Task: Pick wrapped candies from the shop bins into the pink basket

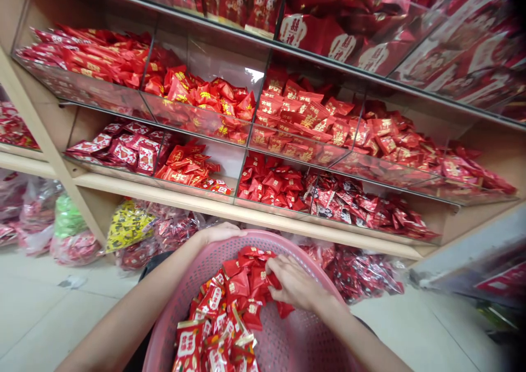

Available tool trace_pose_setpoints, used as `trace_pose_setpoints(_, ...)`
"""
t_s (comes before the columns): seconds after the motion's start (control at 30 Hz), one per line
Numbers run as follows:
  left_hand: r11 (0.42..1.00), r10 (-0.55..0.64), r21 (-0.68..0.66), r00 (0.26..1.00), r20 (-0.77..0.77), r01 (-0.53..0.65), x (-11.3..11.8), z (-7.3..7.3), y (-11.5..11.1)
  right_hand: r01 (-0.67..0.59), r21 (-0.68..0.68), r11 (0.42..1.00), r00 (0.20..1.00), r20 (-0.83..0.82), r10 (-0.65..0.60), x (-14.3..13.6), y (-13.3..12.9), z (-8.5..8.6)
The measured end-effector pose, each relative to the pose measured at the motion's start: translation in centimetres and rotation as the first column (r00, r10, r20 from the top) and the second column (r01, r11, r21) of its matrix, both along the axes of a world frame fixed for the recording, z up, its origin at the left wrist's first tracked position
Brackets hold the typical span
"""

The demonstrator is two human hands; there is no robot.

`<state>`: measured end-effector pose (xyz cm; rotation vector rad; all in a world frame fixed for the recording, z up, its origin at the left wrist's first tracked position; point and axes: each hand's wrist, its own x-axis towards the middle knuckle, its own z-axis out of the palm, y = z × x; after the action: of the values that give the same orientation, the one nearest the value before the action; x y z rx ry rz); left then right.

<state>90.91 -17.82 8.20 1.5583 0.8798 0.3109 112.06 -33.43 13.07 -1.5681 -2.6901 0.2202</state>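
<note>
A pink perforated plastic basket (276, 344) stands tilted in front of me. My left hand (219, 233) is closed over its far rim, the fingertips partly hidden. Inside the basket, my right hand (290, 280) has its fingers and thumb curled round small red candy packets (258, 278) with gold print. More red packets with white labels (188, 344) lie heaped along the basket's left side. The basket's bare bottom shows below my right hand.
Ahead stands a wooden shelf (197, 198) with clear-fronted compartments of red packets (306, 114). Larger dark red bags (341, 46) fill the upper right. Under the shelf, plastic bags of yellow packets (128, 224) and red packets (361, 273) rest on the tiled floor (36, 301).
</note>
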Motion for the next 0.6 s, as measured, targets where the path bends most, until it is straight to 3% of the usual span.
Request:
trace_pose_setpoints(0.4,0.998,-0.011,0.056,1.000,0.014,0.010,-0.1,-0.3,0.1,-0.005,0.088,0.996,1.000,-0.027,0.007,-0.3,0.1,-1.8)
trace_pose_setpoints(0.5,0.999,-0.033,0.030,0.999,0.041,0.031,-0.2,-0.2,0.1,-0.015,0.128,0.992,0.998,-0.062,0.023,-0.2,0.3,-0.9)
trace_pose_setpoints(0.6,1.000,-0.023,0.015,0.999,0.040,0.022,-0.1,-0.1,0.0,0.011,0.223,0.975,0.988,-0.151,0.024,0.3,1.8,1.3)
